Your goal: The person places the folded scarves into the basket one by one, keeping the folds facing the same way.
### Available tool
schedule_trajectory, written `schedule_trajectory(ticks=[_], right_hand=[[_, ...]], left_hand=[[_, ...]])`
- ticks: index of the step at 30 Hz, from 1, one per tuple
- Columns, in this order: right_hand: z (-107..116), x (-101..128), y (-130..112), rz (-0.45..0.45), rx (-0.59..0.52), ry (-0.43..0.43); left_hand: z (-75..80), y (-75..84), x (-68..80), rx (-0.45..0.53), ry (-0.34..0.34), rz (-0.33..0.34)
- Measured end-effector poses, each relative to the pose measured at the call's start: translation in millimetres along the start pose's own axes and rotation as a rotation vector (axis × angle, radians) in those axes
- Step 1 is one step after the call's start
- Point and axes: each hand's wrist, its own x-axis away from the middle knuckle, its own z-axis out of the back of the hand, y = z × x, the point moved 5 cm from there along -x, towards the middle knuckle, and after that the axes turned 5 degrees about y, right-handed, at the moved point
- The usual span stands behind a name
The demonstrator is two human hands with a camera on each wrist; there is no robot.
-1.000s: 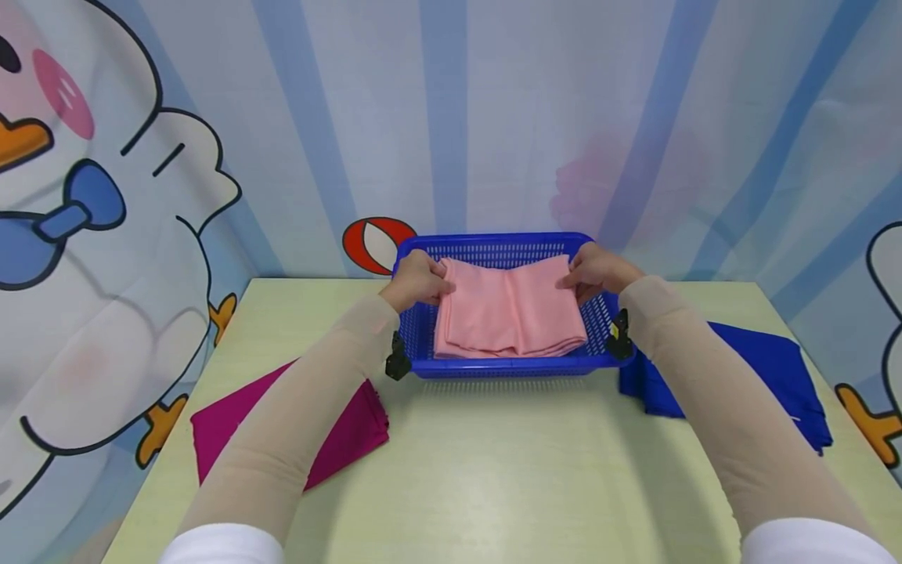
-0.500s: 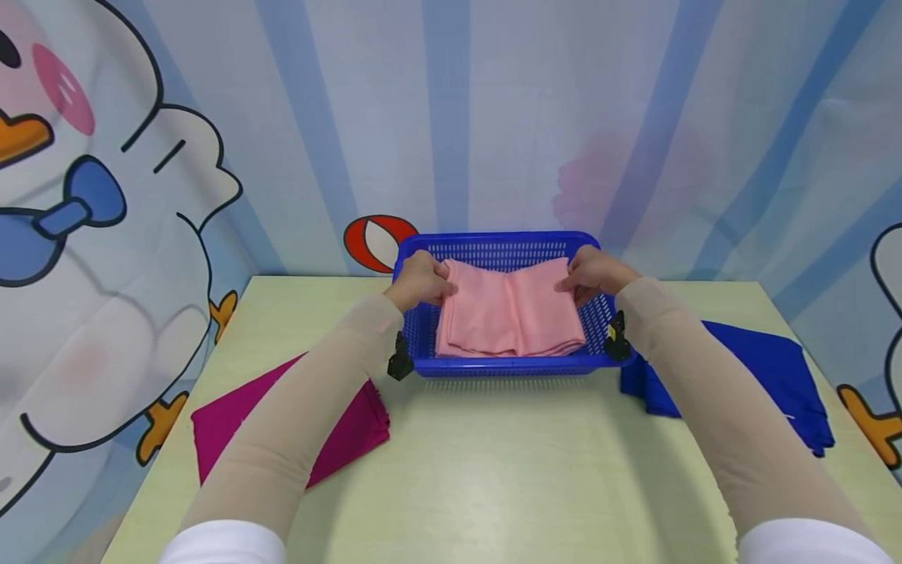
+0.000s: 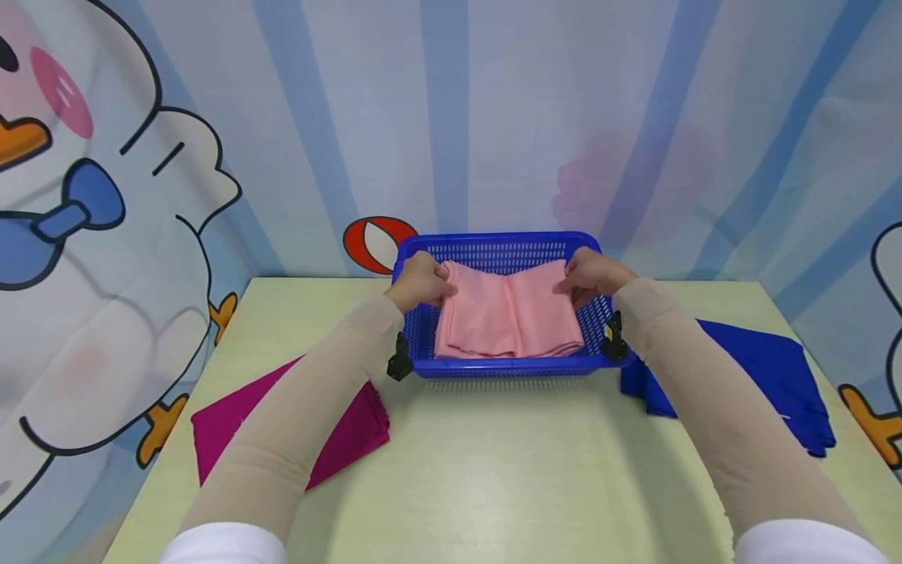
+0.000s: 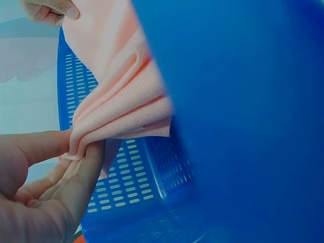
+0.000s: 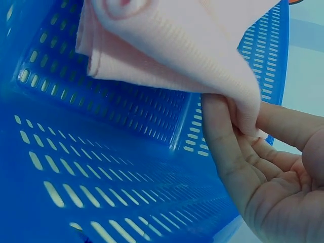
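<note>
A pale-yellow counter (image 3: 521,478) carries a perforated blue plastic basket (image 3: 507,366), with a blue-striped cartoon backdrop (image 3: 507,133) behind it. The person's left hand (image 3: 420,280) and right hand (image 3: 595,274) each pinch one far corner of a folded pink cloth (image 3: 507,313) inside the basket.

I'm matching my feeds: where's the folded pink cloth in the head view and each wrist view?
Head: the folded pink cloth sits just right of centre, between the left hand and right hand.
Left wrist: folded pink cloth runs from the top edge, left of centre, down to the left hand's pinch.
Right wrist: folded pink cloth spans the upper middle, pinched by the right hand.
Shared landmark: the slotted blue basket.
</note>
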Motion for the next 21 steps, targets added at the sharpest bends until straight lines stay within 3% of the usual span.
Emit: schedule_trajectory(ticks=[9, 21], right_hand=[[-1.2, 1.8, -1.6, -0.004, 0.010, -0.040], [-3.4, 1.0, 2.0, -0.015, 0.025, -0.065]], left_hand=[[-0.7, 0.5, -0.3, -0.028, 0.005, 0.020], [-1.9, -2.1, -1.9, -0.042, 0.015, -0.012]])
